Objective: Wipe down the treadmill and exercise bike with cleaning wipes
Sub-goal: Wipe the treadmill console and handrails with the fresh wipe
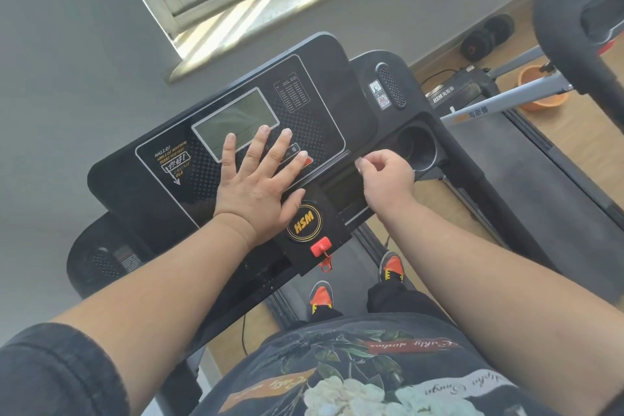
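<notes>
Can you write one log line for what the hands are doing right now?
left hand: flat on treadmill console | right hand: curled above tray, no wipe seen

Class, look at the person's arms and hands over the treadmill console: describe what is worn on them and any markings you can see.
The left hand and right hand are bare: no gloves, rings, watch or wristband visible. Both forearms are uncovered. A dark sleeve with stitched seams, pushed up, shows on the left arm. No right sleeve is in view.
</notes>
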